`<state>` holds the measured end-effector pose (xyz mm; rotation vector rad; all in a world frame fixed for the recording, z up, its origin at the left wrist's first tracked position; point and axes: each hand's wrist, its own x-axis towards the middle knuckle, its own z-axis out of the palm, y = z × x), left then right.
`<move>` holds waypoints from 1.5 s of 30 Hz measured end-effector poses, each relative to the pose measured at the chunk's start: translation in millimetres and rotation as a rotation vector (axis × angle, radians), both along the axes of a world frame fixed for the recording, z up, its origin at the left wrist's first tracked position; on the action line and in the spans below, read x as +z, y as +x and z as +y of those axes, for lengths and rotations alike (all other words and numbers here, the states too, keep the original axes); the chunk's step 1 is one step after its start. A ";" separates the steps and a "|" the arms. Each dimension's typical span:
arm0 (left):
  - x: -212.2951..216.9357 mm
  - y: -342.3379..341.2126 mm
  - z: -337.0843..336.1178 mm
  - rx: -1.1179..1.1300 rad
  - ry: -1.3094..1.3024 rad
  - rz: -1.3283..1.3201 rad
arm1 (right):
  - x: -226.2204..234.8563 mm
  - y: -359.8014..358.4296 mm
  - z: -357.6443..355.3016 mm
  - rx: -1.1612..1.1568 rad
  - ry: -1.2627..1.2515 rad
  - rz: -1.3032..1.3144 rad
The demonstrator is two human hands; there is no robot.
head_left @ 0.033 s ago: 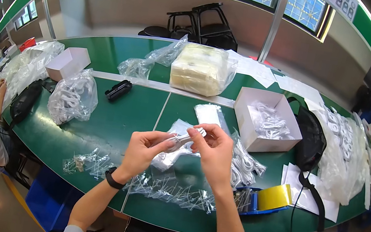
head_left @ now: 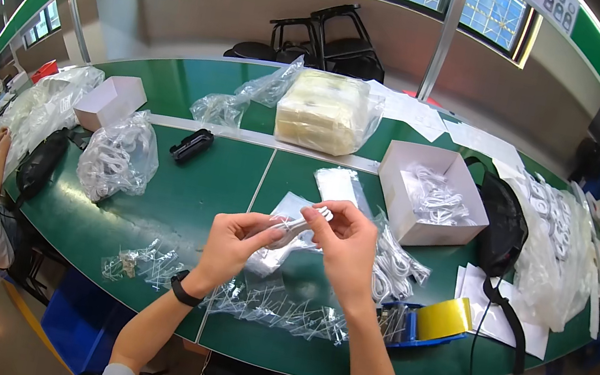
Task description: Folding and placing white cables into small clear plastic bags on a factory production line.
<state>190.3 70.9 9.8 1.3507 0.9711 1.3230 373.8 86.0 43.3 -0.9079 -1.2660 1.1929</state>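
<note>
Head view: single camera, looking down on my two hands over a green table (head_left: 178, 198).
Left hand: my left hand (head_left: 232, 244) is closed, thumb and fingers pinching the lower end of a small clear plastic bag (head_left: 291, 228) with something white inside.
Right hand: my right hand (head_left: 342, 242) is closed on the upper end of the same bag, fingertips (head_left: 311, 215) nipping its edge; the two hands nearly touch.
Bag position: held above the table, between both hands, tilted up toward my right.
Under the grip: flat clear sleeves (head_left: 280, 252) lie on the table directly below.
Nearer me: strip of clear packets (head_left: 278, 311) runs along the table edge.
Right of grip: bundle of white cables (head_left: 394, 267) just beside my right hand; beyond it an open white box (head_left: 435, 195) holding more white cables.
Lower right: blue dispenser with yellow tape roll (head_left: 437, 320).
Left of grip: bulging clear bag of white parts (head_left: 117, 155), well apart.
Wrist: black band (head_left: 184, 289) on my left wrist.
</note>
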 end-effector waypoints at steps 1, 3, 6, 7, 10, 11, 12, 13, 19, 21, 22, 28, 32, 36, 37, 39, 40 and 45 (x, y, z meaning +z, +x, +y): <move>-0.3 1.5 -0.3 0.000 -0.001 0.000 | -5.1 -1.1 2.5 -0.032 0.050 -0.058; -0.5 3.1 -1.5 -0.006 0.000 -0.037 | -7.7 -3.2 3.5 -0.059 0.098 -0.115; 1.7 2.9 -1.3 -0.080 -0.043 -0.039 | -2.0 -2.6 -0.4 -0.065 0.165 -0.236; 2.2 3.0 -1.4 -0.081 -0.044 -0.041 | 0.7 -2.2 -1.8 -0.037 0.167 -0.251; 3.2 1.6 -2.8 -0.135 -0.073 -0.072 | -3.1 -2.9 1.1 -0.031 0.325 -0.366; 2.8 3.4 -2.7 -0.133 -0.057 -0.096 | -5.7 -3.4 2.5 -0.062 0.479 -0.466; 2.4 4.5 -2.7 -0.130 -0.041 -0.120 | -7.1 -4.9 2.5 -0.058 0.479 -0.466; 1.7 4.5 -2.5 -0.126 -0.042 -0.121 | -8.5 -6.6 1.9 -0.036 0.480 -0.456; -8.3 1.5 0.6 -0.124 -0.048 -0.109 | -14.6 -14.6 -1.1 -0.016 0.421 -0.435; -7.4 3.3 -0.3 -0.106 -0.043 -0.070 | -10.2 -16.4 -2.9 -0.019 0.357 -0.376; -6.1 4.4 -0.7 -0.106 -0.044 -0.070 | -7.3 -17.7 -4.2 -0.028 0.204 -0.266; -2.4 5.6 -2.7 -0.021 0.028 -0.059 | -11.9 -8.9 1.9 0.002 0.055 -0.223; -3.0 8.7 -5.0 -0.002 0.150 0.092 | -4.8 -12.4 -3.0 -0.160 0.252 -0.242; -6.5 12.0 -8.6 -0.180 0.156 0.080 | 1.1 -9.4 -6.4 -0.231 0.521 -0.290; -2.5 14.0 -9.6 -0.200 0.192 0.184 | 1.8 -9.6 -7.5 -0.229 0.609 -0.315; -1.3 21.9 -13.7 -0.182 0.225 0.217 | 3.8 -10.8 -12.2 -0.220 0.728 -0.353; -1.2 23.5 -14.8 -0.169 0.255 0.251 | 6.5 -11.9 -14.4 -0.214 0.732 -0.353; -11.5 26.0 -11.8 -0.114 0.120 -0.019 | 6.5 -6.5 -10.8 -0.158 0.571 -0.211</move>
